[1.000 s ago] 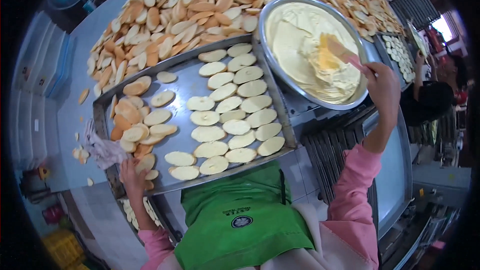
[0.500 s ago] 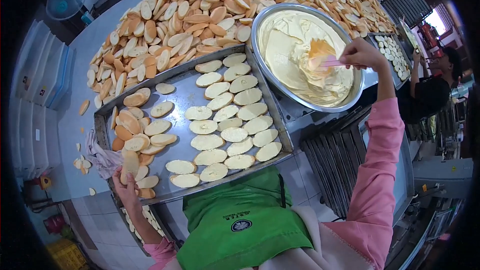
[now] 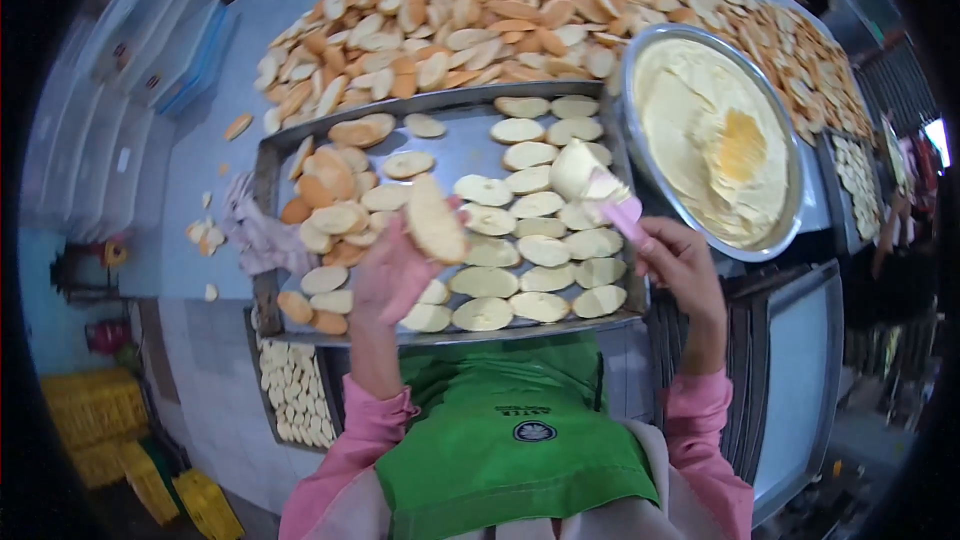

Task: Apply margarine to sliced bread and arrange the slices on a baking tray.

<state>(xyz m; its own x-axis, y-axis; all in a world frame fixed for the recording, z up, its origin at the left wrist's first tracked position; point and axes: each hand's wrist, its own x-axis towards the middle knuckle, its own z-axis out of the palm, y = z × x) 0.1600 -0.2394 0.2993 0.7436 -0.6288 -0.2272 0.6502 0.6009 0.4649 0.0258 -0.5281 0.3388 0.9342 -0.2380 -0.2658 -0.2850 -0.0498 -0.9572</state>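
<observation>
Over the metal tray (image 3: 456,152), my left hand (image 3: 378,275) holds up an oval bread slice (image 3: 435,222) with its pale cut face showing. My right hand (image 3: 678,262) grips a pink spatula (image 3: 624,212) by its handle. A thick lump of pale cream (image 3: 576,170) sits on the spatula's end, right of the held slice and apart from it. Below, cream-coated slices (image 3: 484,282) lie in rows on the tray's right half. Plain slices (image 3: 326,176) are heaped at its left. The steel bowl (image 3: 628,105) of cream, with an orange-yellow patch, stands beyond my right hand.
A large pile of bread slices (image 3: 480,15) covers the table behind the tray. A crumpled cloth (image 3: 258,230) lies against the tray's left side. Dark stacked trays (image 3: 745,360) stand below right; another filled tray (image 3: 297,390) sits low left, near yellow crates (image 3: 95,410).
My right hand has brought the spatula out of the bowl, leftward over the tray, loaded with cream. My left hand has lifted its slice from the tray's left edge toward the middle. The view has shifted.
</observation>
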